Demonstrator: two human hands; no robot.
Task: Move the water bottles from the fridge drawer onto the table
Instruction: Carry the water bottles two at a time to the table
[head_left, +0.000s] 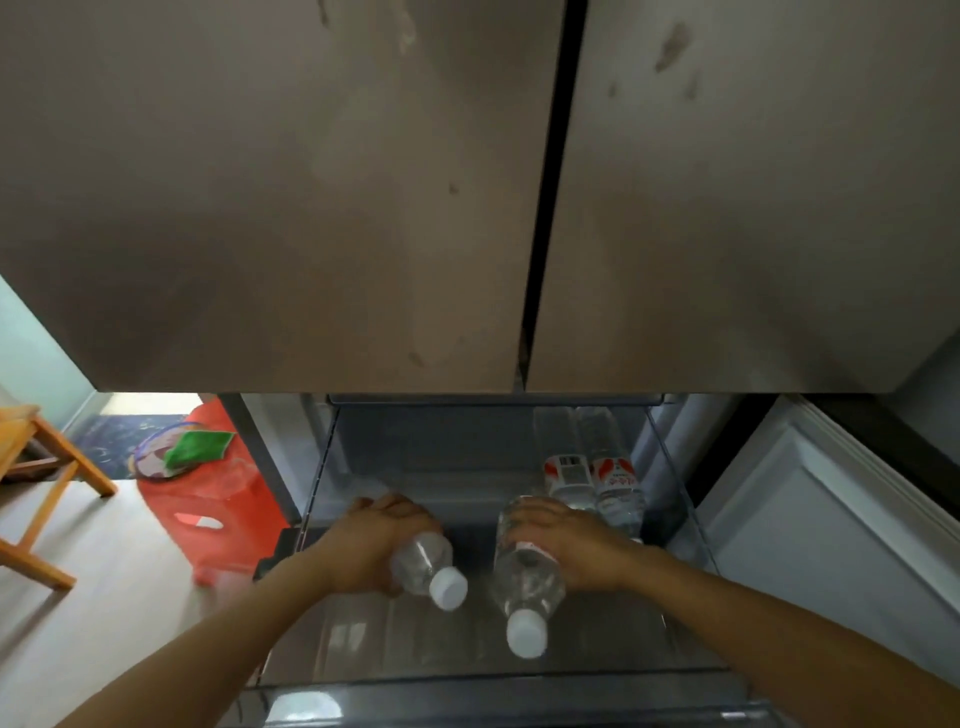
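Observation:
The fridge drawer (332, 483) is pulled out below the two closed upper doors. Inside it, my left hand (374, 540) grips a clear water bottle (423, 564) lying with its white cap toward me. My right hand (566, 545) grips a second clear bottle (527, 577), also lying cap toward me. Two more bottles with red and white labels, one (569, 475) beside the other (615, 483), lie at the drawer's back right. The table is not in view.
The brown fridge doors (363, 182) hang over the drawer and fill the upper view. A red plastic stool (208, 499) carrying a green cloth stands left of the drawer. A wooden chair (31, 457) is at the far left. A white appliance (831, 519) stands to the right.

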